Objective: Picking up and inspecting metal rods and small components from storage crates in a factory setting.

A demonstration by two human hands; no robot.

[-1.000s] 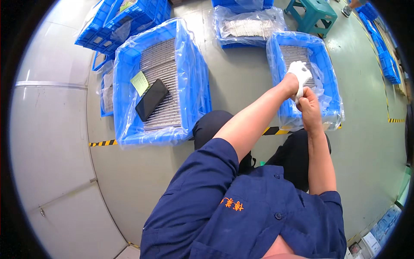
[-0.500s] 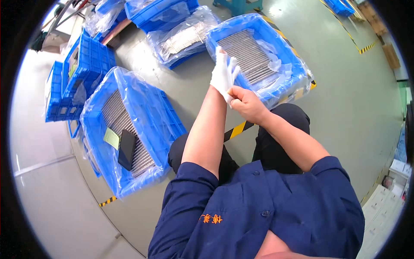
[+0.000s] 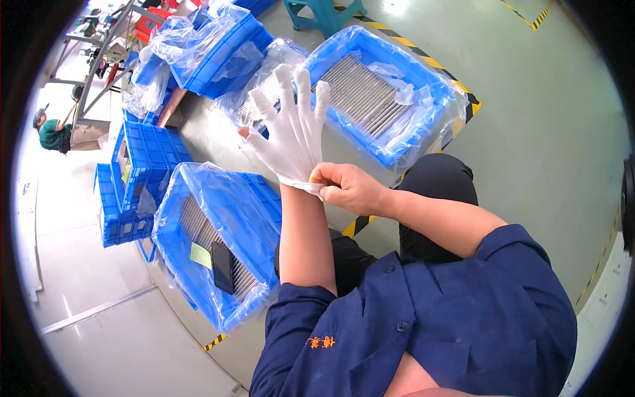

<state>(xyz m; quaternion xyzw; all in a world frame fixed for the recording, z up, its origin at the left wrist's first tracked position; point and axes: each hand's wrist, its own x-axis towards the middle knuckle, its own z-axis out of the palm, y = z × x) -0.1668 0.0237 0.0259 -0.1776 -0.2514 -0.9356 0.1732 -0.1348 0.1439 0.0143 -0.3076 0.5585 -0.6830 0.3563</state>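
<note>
A white glove [image 3: 297, 149] covers my left hand [image 3: 286, 126], which is raised with its fingers spread; the thumb's tip shows bare. Closed at the wrist, my bare right hand [image 3: 354, 189] pinches the glove's cuff [image 3: 309, 187]. Behind the gloved fingers and to the right stands a blue crate [image 3: 391, 153] lined with clear plastic, holding rows of thin metal rods [image 3: 360, 92]. Left of my forearm, another lined blue crate [image 3: 169, 231] holds similar rods [image 3: 198, 225]. On those rods lie a dark, flat phone-like object [image 3: 223, 268] and a pale yellow note [image 3: 201, 256].
Stacked blue crates [image 3: 155, 149] stand at the left. More plastic-wrapped crates [image 3: 221, 66] are at the back, near a teal stool [image 3: 324, 14]. Yellow-black tape [image 3: 430, 61] marks the floor. A person [image 3: 54, 134] is far off at the left.
My left hand has turned and its fingers have spread wide. Both hands have come nearer and to the left, with my right still gripping the cuff. The whole view has shifted.
</note>
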